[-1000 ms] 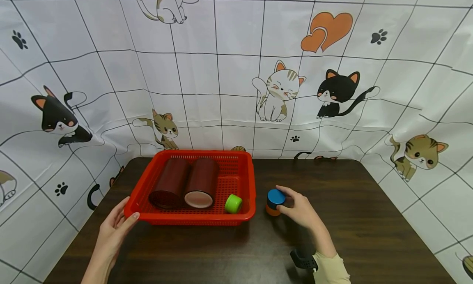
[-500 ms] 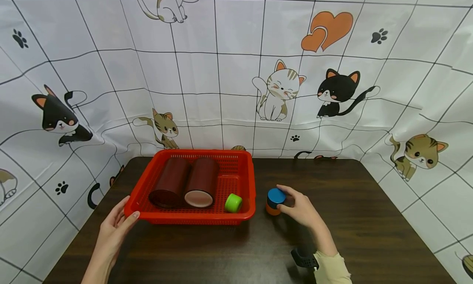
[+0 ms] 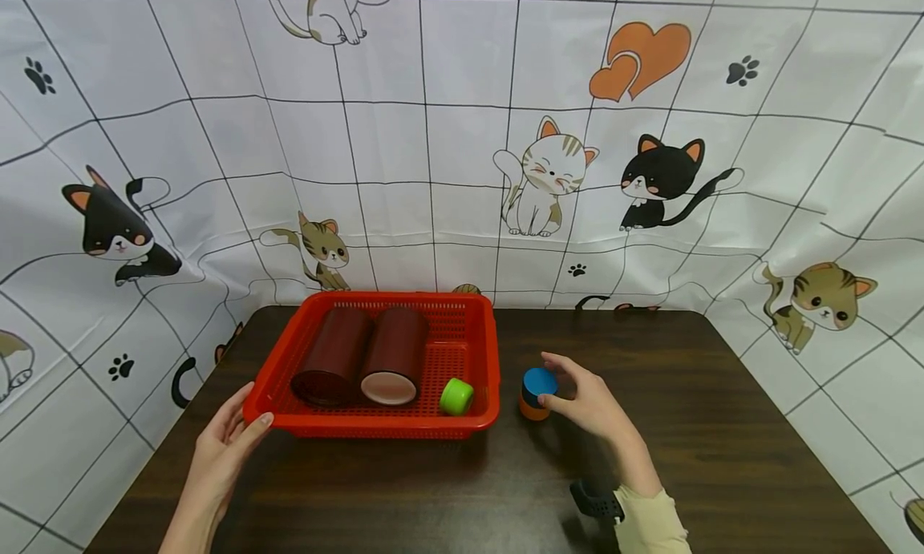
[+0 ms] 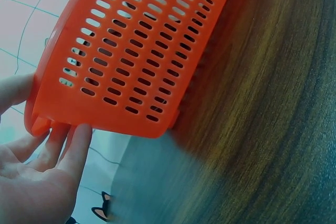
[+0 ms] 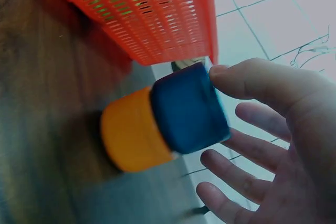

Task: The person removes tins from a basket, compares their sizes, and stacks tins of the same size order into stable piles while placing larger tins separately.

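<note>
My left hand (image 3: 220, 450) grips the near-left corner of a red plastic basket (image 3: 382, 427), thumb on the rim and fingers under it, as the left wrist view shows. To the right of the basket, a short blue cylinder (image 3: 539, 383) stands on an orange cylinder (image 3: 534, 412) of similar width. Around the blue one my right hand (image 3: 595, 410) is spread, thumb at its near edge and index finger just beyond it. In the right wrist view the fingers (image 5: 236, 177) are loosely extended; whether the thumb touches the blue cylinder is hard to tell.
Inside the basket lie two large dark brown cylinders (image 3: 397, 341), one with a pale end, and a small green cylinder (image 3: 456, 397). A dark wood table (image 3: 650, 361) carries everything. Behind it hangs a white cat-print sheet (image 3: 462, 137). A black band (image 3: 595, 502) is on the right wrist.
My right hand's fingers have spread slightly from the blue cylinder, and the hand has shifted a little to the right. The stack, the basket and my left hand stay in place.
</note>
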`<state>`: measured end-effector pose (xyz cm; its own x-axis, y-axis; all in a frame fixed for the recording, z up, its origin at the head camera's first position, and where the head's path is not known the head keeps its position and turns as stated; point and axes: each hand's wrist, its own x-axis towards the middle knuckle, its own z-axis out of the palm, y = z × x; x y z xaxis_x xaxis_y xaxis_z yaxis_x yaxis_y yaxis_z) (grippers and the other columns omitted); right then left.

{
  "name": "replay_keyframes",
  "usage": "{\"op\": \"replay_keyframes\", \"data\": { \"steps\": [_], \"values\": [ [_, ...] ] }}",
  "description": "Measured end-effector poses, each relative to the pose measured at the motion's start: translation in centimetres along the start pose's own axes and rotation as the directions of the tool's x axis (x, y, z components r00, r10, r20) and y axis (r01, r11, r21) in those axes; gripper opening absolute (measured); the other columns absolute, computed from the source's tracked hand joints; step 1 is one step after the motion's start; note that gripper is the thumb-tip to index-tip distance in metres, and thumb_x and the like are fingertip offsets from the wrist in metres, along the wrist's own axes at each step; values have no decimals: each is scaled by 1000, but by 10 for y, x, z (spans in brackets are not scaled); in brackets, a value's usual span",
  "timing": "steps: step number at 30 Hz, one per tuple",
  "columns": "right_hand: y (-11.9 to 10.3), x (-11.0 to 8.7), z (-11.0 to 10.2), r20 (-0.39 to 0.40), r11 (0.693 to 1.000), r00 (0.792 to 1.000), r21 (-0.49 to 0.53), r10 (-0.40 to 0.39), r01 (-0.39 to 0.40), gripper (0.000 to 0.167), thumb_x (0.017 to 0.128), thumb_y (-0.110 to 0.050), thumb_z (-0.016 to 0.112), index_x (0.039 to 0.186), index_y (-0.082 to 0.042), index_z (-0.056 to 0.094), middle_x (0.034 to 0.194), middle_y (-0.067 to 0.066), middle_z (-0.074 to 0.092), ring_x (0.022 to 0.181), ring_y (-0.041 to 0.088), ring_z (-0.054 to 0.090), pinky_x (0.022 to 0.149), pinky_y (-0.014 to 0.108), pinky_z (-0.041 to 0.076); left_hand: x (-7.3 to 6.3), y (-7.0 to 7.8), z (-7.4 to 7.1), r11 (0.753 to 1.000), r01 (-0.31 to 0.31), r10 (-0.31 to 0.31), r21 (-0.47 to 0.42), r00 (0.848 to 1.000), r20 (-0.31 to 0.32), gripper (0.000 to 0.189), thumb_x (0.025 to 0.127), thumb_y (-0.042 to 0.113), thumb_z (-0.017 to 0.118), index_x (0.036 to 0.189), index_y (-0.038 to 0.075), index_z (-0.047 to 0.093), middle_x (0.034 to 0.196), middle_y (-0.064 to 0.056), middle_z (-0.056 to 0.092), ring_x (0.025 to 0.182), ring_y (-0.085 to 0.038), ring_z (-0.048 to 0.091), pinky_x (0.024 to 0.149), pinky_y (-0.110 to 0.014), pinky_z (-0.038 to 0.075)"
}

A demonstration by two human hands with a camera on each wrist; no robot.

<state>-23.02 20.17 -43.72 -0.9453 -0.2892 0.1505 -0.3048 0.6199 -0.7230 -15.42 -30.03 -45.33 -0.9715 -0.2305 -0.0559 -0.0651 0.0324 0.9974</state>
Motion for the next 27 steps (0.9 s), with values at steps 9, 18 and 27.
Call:
{"op": "replay_keyframes", "data": {
  "steps": [9, 18, 27],
  "values": [
    [-18, 20, -7, -37, 995, 996, -64, -81, 79, 63, 89, -21, 74, 146, -15, 47, 141, 15, 57, 121, 36, 58, 102, 53, 50, 0, -2, -2, 1000, 11, -11, 12, 1000, 6, 77, 96, 22, 66, 159, 17, 21, 122, 21, 45, 100, 19, 55, 79, -4, 51],
    [-54, 49, -16, 4, 988, 990, -71, -139, 139, 62, 90, -23, 73, 146, -15, 47, 143, 12, 56, 125, 36, 57, 105, 53, 49, 0, -1, -2, 1000, 16, -16, 18, 1000, 4, 77, 97, 22, 65, 159, 17, 21, 126, 18, 43, 101, 19, 55, 80, -4, 51],
    [-94, 76, -20, 96, 979, 981, -100, -170, 179, 62, 92, -29, 69, 148, -19, 45, 144, 8, 55, 126, 32, 55, 101, 52, 52, 0, 0, -2, 999, 26, -26, 42, 1000, 4, 78, 97, 24, 65, 159, 17, 20, 131, 14, 42, 101, 20, 53, 80, -3, 50]
  ]
}}
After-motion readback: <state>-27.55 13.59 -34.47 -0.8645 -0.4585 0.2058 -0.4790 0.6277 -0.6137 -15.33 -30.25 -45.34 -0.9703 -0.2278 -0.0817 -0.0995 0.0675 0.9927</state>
